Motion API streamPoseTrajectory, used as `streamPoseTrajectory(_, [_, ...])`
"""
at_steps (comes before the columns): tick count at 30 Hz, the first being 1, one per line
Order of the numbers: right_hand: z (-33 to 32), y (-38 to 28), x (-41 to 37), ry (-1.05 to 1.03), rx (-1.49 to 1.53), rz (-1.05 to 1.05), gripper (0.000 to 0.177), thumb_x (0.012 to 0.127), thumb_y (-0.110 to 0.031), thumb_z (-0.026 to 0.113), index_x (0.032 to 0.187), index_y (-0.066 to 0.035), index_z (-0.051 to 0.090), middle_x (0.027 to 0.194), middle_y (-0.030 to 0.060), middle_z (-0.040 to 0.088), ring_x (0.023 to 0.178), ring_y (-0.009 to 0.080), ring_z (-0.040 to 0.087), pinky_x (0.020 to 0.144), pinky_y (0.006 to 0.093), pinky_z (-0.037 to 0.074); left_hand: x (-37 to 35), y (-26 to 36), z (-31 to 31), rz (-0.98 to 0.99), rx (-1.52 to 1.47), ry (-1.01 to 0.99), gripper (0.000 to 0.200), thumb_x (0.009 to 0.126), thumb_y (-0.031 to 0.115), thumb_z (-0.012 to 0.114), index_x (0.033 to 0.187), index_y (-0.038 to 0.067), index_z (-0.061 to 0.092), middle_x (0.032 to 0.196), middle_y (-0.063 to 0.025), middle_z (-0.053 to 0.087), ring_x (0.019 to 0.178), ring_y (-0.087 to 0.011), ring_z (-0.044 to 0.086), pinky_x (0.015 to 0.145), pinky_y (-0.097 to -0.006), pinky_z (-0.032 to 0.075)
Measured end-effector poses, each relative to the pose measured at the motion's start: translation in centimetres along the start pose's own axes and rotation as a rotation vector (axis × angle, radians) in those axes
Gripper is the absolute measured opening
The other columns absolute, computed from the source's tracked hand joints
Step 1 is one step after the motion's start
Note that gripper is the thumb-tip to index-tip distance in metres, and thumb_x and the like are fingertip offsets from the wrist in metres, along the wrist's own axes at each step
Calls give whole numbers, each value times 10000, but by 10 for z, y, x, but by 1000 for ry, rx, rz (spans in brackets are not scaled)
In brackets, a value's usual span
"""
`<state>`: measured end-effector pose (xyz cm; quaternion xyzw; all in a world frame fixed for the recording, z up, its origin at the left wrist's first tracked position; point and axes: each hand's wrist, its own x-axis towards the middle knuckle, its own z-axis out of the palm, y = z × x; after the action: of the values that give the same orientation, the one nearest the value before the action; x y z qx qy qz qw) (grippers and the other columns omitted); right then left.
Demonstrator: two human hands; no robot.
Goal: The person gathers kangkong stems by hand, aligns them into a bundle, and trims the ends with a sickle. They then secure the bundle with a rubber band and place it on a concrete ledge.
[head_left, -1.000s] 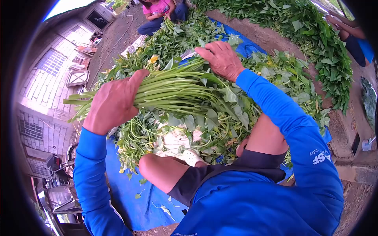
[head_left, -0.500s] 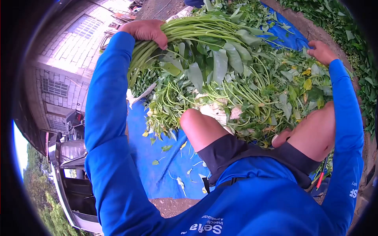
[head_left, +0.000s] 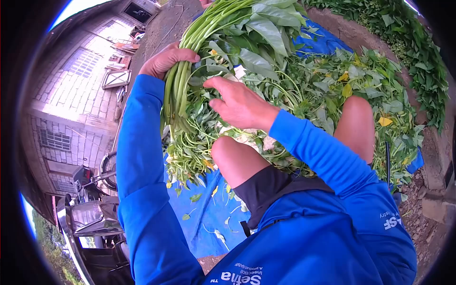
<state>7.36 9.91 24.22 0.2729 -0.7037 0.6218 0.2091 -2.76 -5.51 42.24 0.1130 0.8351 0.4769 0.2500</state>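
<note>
Cut off: the leafy top of the bundle of leafy stems runs out of sight at the upper edge, above and right of the left grip. A bit of skin, perhaps a person's hand, shows there; the rest is out of view.
Hidden: most fingers of the left grip are behind the stems, and the lowest stem ends blend into the greens below it.
Hard to make out: pale pieces under the right grip, half covered by leaves; a dark vehicle, well below and left of the left grip.
Left grip: clamped around the stems, with a digit across their front.
Right grip: thumb and forefinger apart, nothing held, below and right of the left grip, near the stems.
Bundle: held up in the left grip, stems bending downward below it, broad leaves spreading above the right grip.
In the way: the bundle and right grip cover part of the loose greens, which spread right of both grips.
Around: blue tarp below the grips; left knee just below the right grip, right knee to its right; block wall left of the left grip; dense leafy row far up and right.
</note>
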Motion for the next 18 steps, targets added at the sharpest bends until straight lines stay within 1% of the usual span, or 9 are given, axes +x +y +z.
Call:
streamPoseTrajectory(1, [7,9,5,12,22,118,304,1017,-183,662,1257,3,660,1103,272,747,1069,490,699,932,547,550,9,-1,2,33,0,-4,546,804,175,855,1300,22,686,1006,-48,763,844,-153,720,816,-309,599])
streamPoseTrajectory(3, [3,8,1,-18,23,230,259,1029,-200,649,1211,-18,677,1064,262,752,1033,490,706,903,553,550,30,-17,-3,87,4,-5,544,810,167,849,1306,21,681,1005,-47,764,858,-154,730,826,-310,608])
streamPoseTrajectory(4, [3,7,-5,-37,29,291,240,1036,-208,643,1188,-28,686,1044,256,754,1015,490,709,889,556,550,41,-25,-8,61,-17,-13,567,812,159,842,1332,19,664,1020,-56,763,827,-164,737,786,-315,627])
streamPoseTrajectory(8, [6,21,-57,-197,-41,278,201,1023,-226,655,1083,-43,713,947,224,750,929,475,708,838,572,537,54,-32,14,80,-100,138,573,808,131,840,1334,-1,656,1023,-79,764,739,-189,744,692,-340,649])
streamPoseTrajectory(10, [10,23,-93,-276,-60,276,194,1010,-223,665,1036,-40,723,925,209,748,898,460,698,822,562,535,69,-39,16,104,-127,140,538,805,120,842,1297,-10,667,998,-83,763,755,-189,753,711,-354,660])
streamPoseTrajectory(13, [-19,9,-109,-254,30,196,165,986,-193,669,1011,-46,740,855,185,725,841,427,667,791,544,529,79,-38,21,85,-104,167,479,808,106,840,1236,-39,680,971,-96,759,777,-203,769,738,-366,681])
streamPoseTrajectory(14, [-36,13,-93,-215,-26,110,181,965,-142,658,1106,-73,750,809,158,701,800,400,636,768,534,519,80,-39,22,55,-100,162,471,811,102,838,1230,-44,682,970,-98,758,776,-205,769,734,-363,681])
streamPoseTrajectory(17, [-76,15,-25,89,-163,-31,199,947,-152,699,1137,-100,727,822,118,690,827,366,638,783,523,511,87,-51,29,11,-102,143,410,830,84,821,1199,-43,697,960,-106,758,765,-201,763,709,-349,670])
streamPoseTrajectory(18, [-80,33,-4,70,-266,-135,184,944,-156,704,1119,-101,715,841,105,694,847,356,638,796,512,512,90,-52,36,35,-118,147,395,834,81,819,1190,-42,701,955,-106,759,761,-196,760,704,-350,666])
